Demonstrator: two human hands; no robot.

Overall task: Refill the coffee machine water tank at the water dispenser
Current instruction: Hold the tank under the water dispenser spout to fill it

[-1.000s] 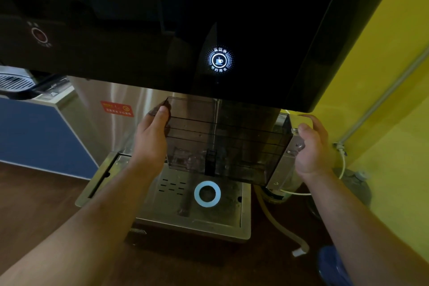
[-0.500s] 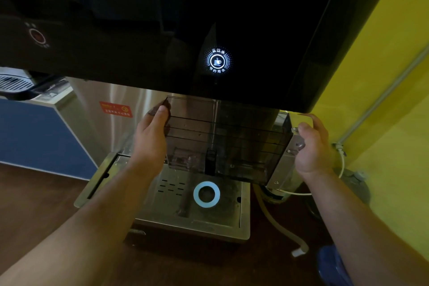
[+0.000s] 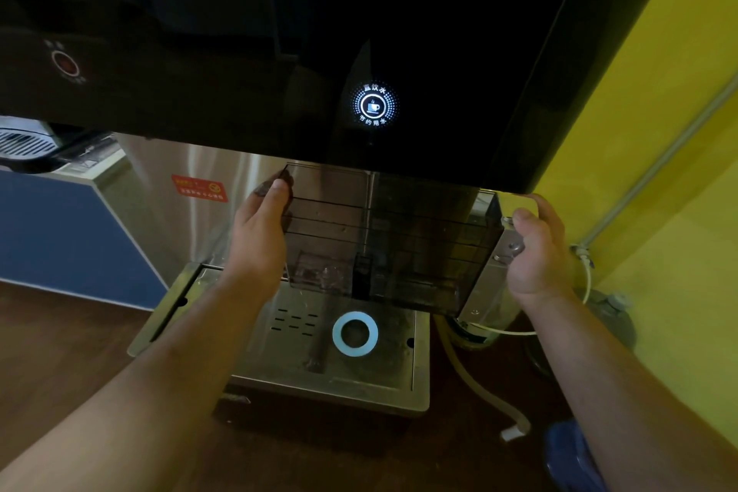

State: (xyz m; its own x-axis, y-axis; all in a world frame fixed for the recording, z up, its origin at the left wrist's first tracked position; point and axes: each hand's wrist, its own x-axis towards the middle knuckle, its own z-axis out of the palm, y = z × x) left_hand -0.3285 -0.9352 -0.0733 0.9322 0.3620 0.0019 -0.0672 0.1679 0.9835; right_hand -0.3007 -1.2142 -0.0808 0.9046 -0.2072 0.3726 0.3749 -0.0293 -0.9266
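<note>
I hold a dark, see-through water tank [image 3: 399, 240] level under the black front panel of the water dispenser [image 3: 279, 32]. My left hand [image 3: 259, 236] grips the tank's left end, thumb on its top corner. My right hand [image 3: 537, 252] clasps the right end, by a metal bracket. A lit blue-white cup button [image 3: 374, 105] glows on the panel just above the tank. The tank hangs above the steel drip tray [image 3: 287, 371]. The spout is hidden behind the panel edge, and I cannot tell whether water is flowing.
A glowing white ring [image 3: 355, 334] sits in the drip tray below the tank. A dim red button [image 3: 66, 63] is at the panel's left. A yellow wall [image 3: 659, 172] with a grey pipe stands right. Hoses [image 3: 479, 383] trail over the wooden floor.
</note>
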